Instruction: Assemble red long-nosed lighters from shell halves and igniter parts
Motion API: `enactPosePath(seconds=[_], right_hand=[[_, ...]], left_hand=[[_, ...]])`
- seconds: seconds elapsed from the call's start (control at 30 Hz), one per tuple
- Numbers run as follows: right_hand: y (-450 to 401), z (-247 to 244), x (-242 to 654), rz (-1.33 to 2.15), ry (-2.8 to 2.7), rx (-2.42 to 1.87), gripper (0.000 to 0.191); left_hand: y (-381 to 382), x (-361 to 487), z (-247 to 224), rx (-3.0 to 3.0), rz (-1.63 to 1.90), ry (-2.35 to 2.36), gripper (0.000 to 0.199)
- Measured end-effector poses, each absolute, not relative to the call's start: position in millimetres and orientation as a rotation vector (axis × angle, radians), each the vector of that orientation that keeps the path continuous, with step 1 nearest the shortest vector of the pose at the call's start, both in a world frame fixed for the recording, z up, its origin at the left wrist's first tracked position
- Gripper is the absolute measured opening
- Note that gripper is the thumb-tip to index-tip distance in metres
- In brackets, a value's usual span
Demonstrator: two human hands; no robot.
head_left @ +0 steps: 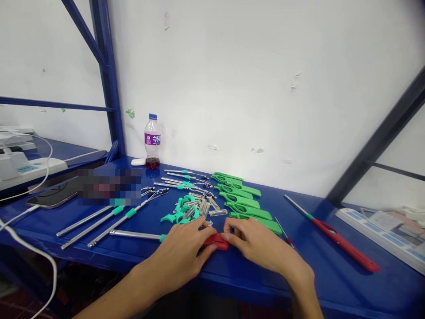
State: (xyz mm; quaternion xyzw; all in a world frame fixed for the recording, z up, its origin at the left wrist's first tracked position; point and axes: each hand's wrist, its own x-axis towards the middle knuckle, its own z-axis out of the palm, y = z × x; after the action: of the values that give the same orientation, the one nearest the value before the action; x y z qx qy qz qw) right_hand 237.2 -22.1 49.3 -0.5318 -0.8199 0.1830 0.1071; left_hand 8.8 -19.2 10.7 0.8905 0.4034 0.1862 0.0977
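Near the table's front edge lies a long-barrelled lighter [217,241] with a red handle, its metal tube [136,235] pointing left. My left hand [186,246] is closed around the handle's middle and hides much of it. At the handle's right end, the fingers of my right hand [254,243] pinch the red plastic; whether a small part is between them cannot be seen. Just beyond my hands are loose clear fuel tanks [204,207] and teal plastic trigger pieces [181,212]. Green lighter handle shells [244,201] are stacked in a row behind my right hand.
Metal lighter tubes [113,226] with wires lie left and behind. A screwdriver [284,232] and another red lighter [345,243] lie right. A drink bottle [152,144] stands by the wall. A phone [55,192], white cable [49,261] and power strip [381,235] flank the sides.
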Motion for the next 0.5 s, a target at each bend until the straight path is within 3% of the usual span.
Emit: enactPosePath(seconds=[0.23, 0.5], right_hand=[[-20.4, 48.9, 238.5, 0.619, -2.352, -1.581, 0.02], [-24.2, 61.3, 250.3, 0.305, -2.235, -1.678, 0.03]], left_hand=[[-20.1, 8.9, 11.8, 2.66, 0.535, 1.196, 0.018], [-16.9, 9.3, 10.9, 2.674, 0.491, 1.215, 0.021]])
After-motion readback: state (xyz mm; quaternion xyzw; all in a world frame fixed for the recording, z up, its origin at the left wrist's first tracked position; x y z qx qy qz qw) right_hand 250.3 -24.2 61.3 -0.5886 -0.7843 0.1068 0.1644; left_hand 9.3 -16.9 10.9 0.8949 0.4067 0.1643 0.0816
